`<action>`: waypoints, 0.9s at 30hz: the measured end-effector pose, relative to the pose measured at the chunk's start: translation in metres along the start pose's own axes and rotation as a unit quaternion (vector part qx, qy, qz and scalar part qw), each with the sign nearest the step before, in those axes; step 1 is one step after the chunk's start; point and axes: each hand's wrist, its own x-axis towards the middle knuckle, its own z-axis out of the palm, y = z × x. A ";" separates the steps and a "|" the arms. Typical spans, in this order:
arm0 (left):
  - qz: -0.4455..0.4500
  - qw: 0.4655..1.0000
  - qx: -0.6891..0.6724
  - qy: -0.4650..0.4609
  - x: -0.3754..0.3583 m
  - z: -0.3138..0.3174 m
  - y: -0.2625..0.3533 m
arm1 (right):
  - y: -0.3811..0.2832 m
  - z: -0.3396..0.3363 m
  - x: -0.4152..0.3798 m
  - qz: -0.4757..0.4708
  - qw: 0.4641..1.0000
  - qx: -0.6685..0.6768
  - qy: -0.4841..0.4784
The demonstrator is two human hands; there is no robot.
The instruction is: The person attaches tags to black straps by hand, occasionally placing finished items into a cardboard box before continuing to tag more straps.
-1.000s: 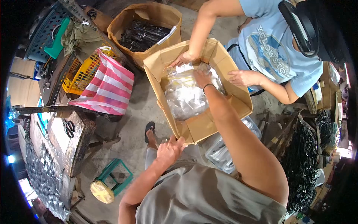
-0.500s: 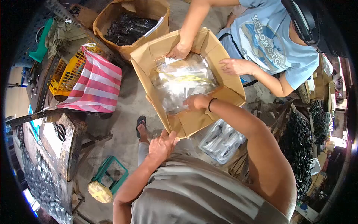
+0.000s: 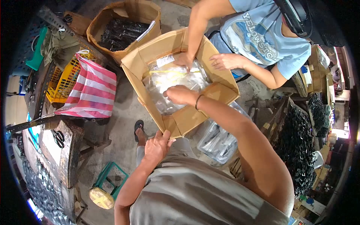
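Observation:
An open cardboard box is tilted in front of me, with clear plastic bags and a yellow strip inside. My left hand grips the box's near left corner, fingers over the edge. Inside the box, my right hand lies on the plastic bags with its fingers curled; whether it pinches any plastic is hidden. A co-worker's hand reaches into the box near a white label, and the co-worker's other hand rests at the far right wall.
Behind stands a second carton of black parts. A striped bag and yellow basket are at left, a green stool lower left. A clear tub sits beneath the box's right side; black parts hang at right.
My right hand has moved left across the plastic bags. The co-worker's reaching hand has shifted deeper and right over the bags, exposing the white label. The whole view has shifted slightly.

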 end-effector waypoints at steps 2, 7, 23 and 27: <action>-0.007 1.000 -0.005 -0.013 0.001 -0.002 0.000 | -0.030 -0.012 -0.019 -0.038 0.997 0.042 0.054; 0.018 0.999 -0.030 0.016 0.003 -0.016 0.000 | -0.091 -0.035 -0.070 -0.117 0.954 0.269 0.056; -0.109 0.973 -0.143 0.144 -0.091 -0.066 -0.028 | -0.205 0.013 -0.092 -0.162 0.952 0.241 0.099; -0.116 0.959 -0.155 0.209 -0.135 -0.061 -0.058 | -0.257 0.024 -0.075 -0.196 0.962 0.152 0.116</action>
